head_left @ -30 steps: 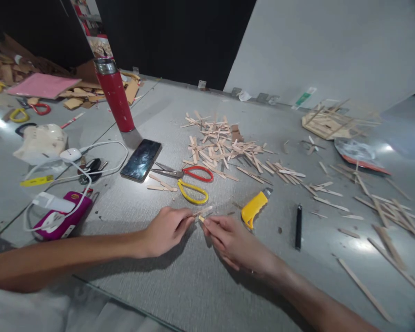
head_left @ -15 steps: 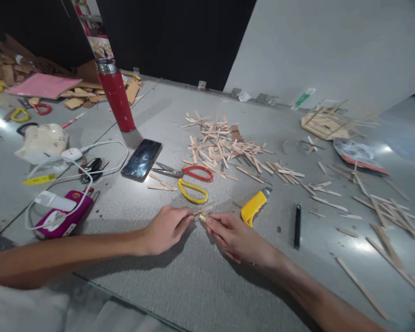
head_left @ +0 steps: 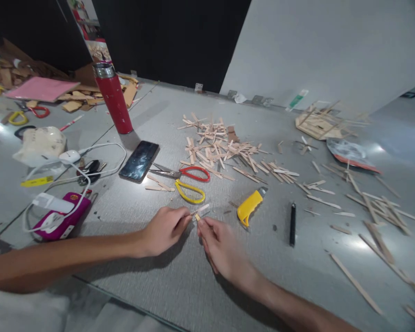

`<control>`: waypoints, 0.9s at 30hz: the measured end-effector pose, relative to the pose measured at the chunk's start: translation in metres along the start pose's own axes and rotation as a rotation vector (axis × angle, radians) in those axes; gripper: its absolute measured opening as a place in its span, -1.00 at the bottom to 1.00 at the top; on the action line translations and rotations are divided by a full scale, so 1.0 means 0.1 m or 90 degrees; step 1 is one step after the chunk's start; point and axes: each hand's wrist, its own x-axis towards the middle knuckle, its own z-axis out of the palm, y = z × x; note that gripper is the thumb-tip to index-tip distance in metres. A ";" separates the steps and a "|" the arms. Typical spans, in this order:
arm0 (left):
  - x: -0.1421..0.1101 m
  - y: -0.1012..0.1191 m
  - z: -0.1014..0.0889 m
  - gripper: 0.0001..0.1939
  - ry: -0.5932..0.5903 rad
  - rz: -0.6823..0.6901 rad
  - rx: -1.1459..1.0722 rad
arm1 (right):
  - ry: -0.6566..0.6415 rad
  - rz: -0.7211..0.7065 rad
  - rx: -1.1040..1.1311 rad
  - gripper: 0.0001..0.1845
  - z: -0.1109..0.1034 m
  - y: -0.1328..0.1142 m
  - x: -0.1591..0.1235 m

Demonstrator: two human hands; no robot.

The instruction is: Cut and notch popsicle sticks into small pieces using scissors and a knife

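My left hand (head_left: 166,230) is closed, pinching a short wooden craft stick (head_left: 203,208) whose pale end points up and right. Close beside it, my right hand (head_left: 221,246) pinches a small yellowish piece (head_left: 198,216); its exact kind is too small to make out. The stick and the yellowish piece nearly meet, and whether they touch I cannot tell. Just beyond the hands lie scissors (head_left: 190,191) with one red and one yellow handle, blades apart. A yellow utility knife (head_left: 249,207) rests to the right of my right hand.
A heap of craft sticks (head_left: 217,145) lies further back, with more scattered on the right. Leftward are a phone (head_left: 139,161), a red bottle (head_left: 114,101), a purple power bank (head_left: 69,221) with white cables, and keys (head_left: 90,171). A black pen-like stick (head_left: 293,224) lies right.
My right hand has turned, its wrist lower and its fingers pointing more upward, with the yellowish piece now more upright. My left hand keeps its pinch. The view has shifted slightly.
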 end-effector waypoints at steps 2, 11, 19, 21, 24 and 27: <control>0.00 -0.01 0.00 -0.69 0.002 0.000 -0.001 | -0.041 0.003 0.001 -0.47 -0.11 -0.05 0.03; 0.01 -0.02 -0.01 -0.69 -0.004 0.003 0.013 | -0.223 0.013 -0.052 -0.52 -0.53 -0.20 0.24; -0.03 -0.03 0.01 -0.72 -0.012 0.007 -0.004 | -0.076 0.026 -0.022 -0.52 -0.23 -0.14 0.06; -0.03 -0.03 0.00 -0.71 -0.021 0.033 -0.007 | -0.202 0.056 -0.027 -0.51 -0.43 -0.22 0.13; -0.04 -0.04 0.00 -0.69 -0.043 0.059 -0.006 | -0.351 0.056 -0.036 -0.49 -0.70 -0.28 0.24; -0.05 -0.04 0.02 -0.68 -0.021 0.042 0.009 | -0.324 0.052 -0.010 -0.47 -0.63 -0.22 0.23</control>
